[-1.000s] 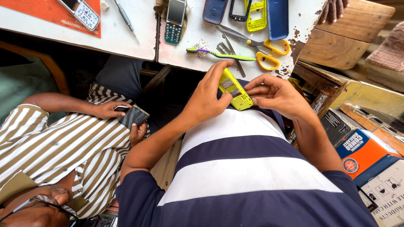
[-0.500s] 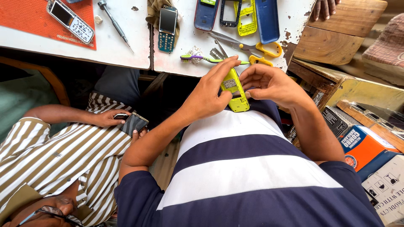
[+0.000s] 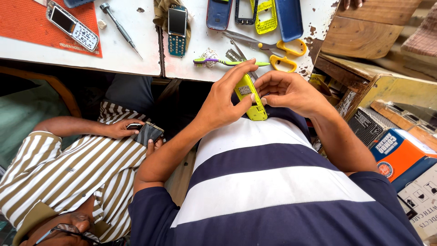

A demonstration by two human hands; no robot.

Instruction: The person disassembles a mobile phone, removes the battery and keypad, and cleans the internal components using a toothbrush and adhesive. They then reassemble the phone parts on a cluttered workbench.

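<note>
Two bare hands meet over a yellow phone body (image 3: pixel 250 96), held low in front of the person's striped shirt, just below the edge of the white table (image 3: pixel 145 54). The left hand (image 3: pixel 225 102) wraps the phone from its left side, thumb pressed along the lower face and forefinger stretched up past the top end, so it is clearly grasping the phone. The right hand (image 3: pixel 287 91) comes in from the other side with fingers curled, its fingertips (image 3: pixel 263 98) touching the phone's right edge near the middle; it is pinching at the phone rather than lying loose. The phone stands nearly upright, tilted a little, sandwiched between the two palms. Just above the hands, on the table edge, lie a purple-and-green toothbrush (image 3: pixel 227 62), a razor blade (image 3: pixel 234 55) and yellow-handled scissors (image 3: pixel 268 45). Farther up rest a yellow phone frame (image 3: pixel 265 17), a blue back cover (image 3: pixel 288 18), a dark blue phone (image 3: pixel 218 13), a bare keypad phone (image 3: pixel 177 29), a screwdriver (image 3: pixel 119 28) and a silver phone (image 3: pixel 73 26) on an orange mat (image 3: pixel 27 27). To the left, another person in a brown-striped shirt holds a black smartphone (image 3: pixel 149 132).
</note>
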